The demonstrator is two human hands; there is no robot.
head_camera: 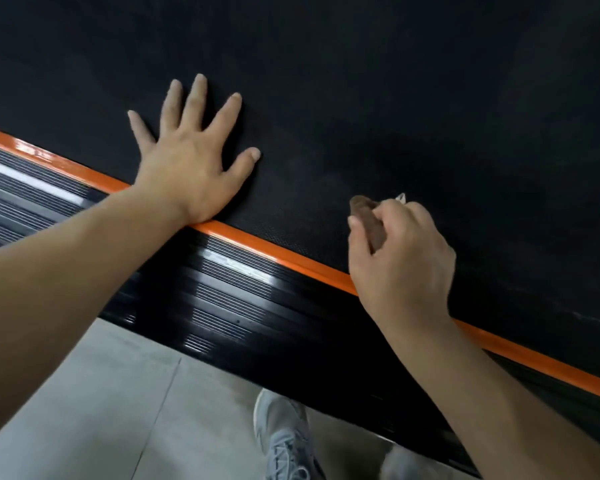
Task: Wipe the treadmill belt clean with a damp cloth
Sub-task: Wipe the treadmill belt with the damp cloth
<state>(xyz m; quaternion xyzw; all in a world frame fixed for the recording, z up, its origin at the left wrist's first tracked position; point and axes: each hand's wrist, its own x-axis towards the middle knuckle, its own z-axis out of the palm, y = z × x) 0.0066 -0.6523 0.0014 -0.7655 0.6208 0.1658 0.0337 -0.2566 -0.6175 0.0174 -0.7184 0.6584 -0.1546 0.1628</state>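
1. The left hand (187, 161) lay flat and open on the treadmill belt (395, 98), fingers spread, with the heel of the palm touching the orange edge strip (274, 252).
2. The right hand (402, 258) was closed around a small bunched cloth (366, 216), brownish in colour, of which only a fold and a pale corner showed past the fingers.
3. The cloth sat low over the belt, just inside the orange edge strip and to the right of the left hand. Contact between cloth and belt could not be confirmed.
4. The ribbed side rail (229, 289) ran outside the strip. The tiled floor (118, 410) and a grey shoe (284, 441) lay below it.
5. Faint pale smears showed on the belt beyond and to the right of the cloth, so wiping was judged incomplete.
6. Risk: the belt might slip. The left hand bore weight on a surface free to roll, and a forceful stroke could shift it and unbalance the person.
7. Risk: coverage might be poor. The cloth was wadded tightly, so only a small face would meet the belt and streaks could be missed.
8. Risk: the right wrist crossed the strip closely. A long stroke could drag the cloth onto the rail and carry grime back.
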